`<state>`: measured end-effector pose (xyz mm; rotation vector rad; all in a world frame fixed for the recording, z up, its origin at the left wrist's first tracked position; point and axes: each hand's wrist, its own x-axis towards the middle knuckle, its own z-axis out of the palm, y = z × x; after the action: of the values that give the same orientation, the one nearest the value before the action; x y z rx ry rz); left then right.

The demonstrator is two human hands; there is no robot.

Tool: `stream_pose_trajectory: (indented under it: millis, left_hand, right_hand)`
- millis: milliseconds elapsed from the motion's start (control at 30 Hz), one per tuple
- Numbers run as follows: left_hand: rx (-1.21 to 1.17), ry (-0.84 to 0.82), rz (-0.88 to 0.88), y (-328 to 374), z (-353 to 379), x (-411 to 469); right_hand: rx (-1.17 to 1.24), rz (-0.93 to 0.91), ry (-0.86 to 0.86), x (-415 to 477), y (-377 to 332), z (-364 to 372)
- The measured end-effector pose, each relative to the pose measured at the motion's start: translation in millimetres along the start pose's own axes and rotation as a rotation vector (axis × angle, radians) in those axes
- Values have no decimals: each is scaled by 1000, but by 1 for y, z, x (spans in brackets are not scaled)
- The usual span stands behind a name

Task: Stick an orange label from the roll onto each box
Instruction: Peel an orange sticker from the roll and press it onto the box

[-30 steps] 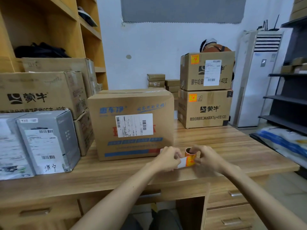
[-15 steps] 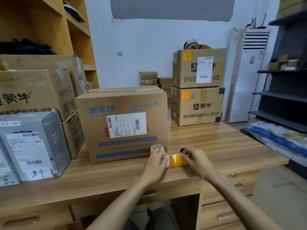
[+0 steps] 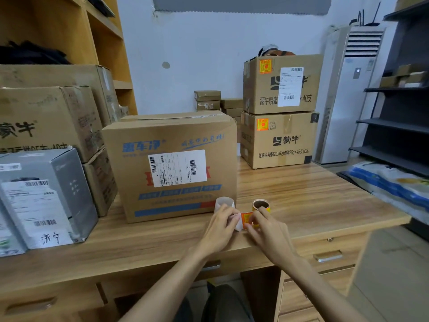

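A small roll of orange labels (image 3: pixel 261 204) stands on the wooden desk (image 3: pixel 301 196), its strip pulled out leftward. My left hand (image 3: pixel 220 226) pinches the white backing paper (image 3: pixel 224 203), whose bare end curls upward. My right hand (image 3: pixel 267 225) has its fingertips on an orange label (image 3: pixel 246 218) on the strip. Right behind stands a large cardboard box (image 3: pixel 171 163) with blue print and a white shipping label, no orange label visible on it. Two stacked boxes (image 3: pixel 279 112) at the back right each carry an orange label.
Grey boxes (image 3: pixel 44 196) and worn cardboard boxes (image 3: pixel 51 122) crowd the desk's left side under wooden shelves. Small flat cartons (image 3: pixel 207 99) sit against the wall. A white air conditioner (image 3: pixel 348 94) and dark shelving (image 3: pixel 399 112) stand at the right.
My view has shifted slightly. The strip has been drawn further out from the roll, its bare backing end now curling up, and my right fingers have moved onto the orange label.
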<state>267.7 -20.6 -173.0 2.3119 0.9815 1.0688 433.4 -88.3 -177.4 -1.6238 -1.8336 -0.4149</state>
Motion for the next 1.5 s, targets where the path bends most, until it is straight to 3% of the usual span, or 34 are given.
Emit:
stream_pose_trajectory:
  millis: [433, 1033, 1367, 1500]
  left_hand:
    - [-128, -108, 30, 4, -7, -3]
    - [-161, -61, -1, 6, -6, -4]
    - [-181, -24, -144, 4, -5, -2]
    - [-173, -25, -161, 6, -6, -3]
  right_hand:
    - [115, 79, 44, 3, -3, 1]
    - [323, 167, 80, -3, -5, -6]
    - [925, 492, -17, -6, 3, -33]
    - [1011, 570, 0, -11, 12, -41]
